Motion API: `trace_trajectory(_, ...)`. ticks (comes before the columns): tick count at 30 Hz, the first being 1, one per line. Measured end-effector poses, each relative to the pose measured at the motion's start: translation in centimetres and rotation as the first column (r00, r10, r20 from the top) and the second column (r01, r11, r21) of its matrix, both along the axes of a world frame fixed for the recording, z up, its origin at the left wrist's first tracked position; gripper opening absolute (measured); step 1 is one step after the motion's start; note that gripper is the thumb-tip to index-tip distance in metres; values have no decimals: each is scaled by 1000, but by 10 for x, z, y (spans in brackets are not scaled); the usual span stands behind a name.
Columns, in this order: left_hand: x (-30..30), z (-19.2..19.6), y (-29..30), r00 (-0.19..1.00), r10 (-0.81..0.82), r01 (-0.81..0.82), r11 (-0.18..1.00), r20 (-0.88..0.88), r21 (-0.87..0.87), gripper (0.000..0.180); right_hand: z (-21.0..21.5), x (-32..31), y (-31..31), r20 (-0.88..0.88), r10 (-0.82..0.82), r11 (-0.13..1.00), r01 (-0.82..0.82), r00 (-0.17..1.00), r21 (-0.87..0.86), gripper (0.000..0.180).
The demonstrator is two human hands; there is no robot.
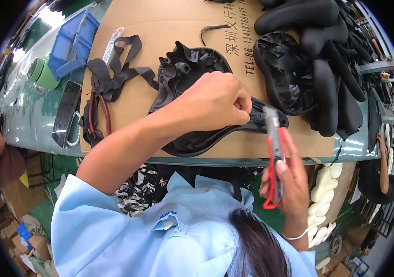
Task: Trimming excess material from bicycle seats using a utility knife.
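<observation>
A black seat-shaped piece, like a bicycle saddle [192, 141], lies underside up with loose black fabric gathered around its rim. Over its narrowing part, my left hand [217, 99] is closed in a fist-like pinch; what its fingers hold is hidden. My right hand [294, 177] grips a utility knife [275, 147] with a red handle, its blade end pointing up and away from me. The knife is just beside the saddle's narrow tip, near the table's front edge.
Cardboard [155, 23] covers the table's middle. Another black saddle piece [282, 74] and piled black covers [321, 27] lie right. Left are black straps [127, 69], red-handled pliers [104, 111], a phone [66, 113] and a blue bin [74, 44]. People work at both sides.
</observation>
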State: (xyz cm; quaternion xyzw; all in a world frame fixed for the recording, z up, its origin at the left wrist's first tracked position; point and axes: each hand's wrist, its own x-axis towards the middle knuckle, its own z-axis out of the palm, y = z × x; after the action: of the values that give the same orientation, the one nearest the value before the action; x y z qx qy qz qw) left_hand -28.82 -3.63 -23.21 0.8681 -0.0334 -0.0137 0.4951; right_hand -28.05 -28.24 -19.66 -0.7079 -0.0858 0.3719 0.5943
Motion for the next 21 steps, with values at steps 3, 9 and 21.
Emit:
trace_trajectory(3,1,5,4,995,37,-46,994,-97,-96,20,-3,-13,16,-178,-18,999,25,984,38,57)
trace_trajectory(9,4,6,11,949,51,-180,899,-312,-399,11,7,-33,33,-200,119,992,-109,973,62,60)
trace_trajectory(21,1,17,74,748,377,-495,865,546,80,33,-17,-35,10,-31,-32,998,33,999,50,36)
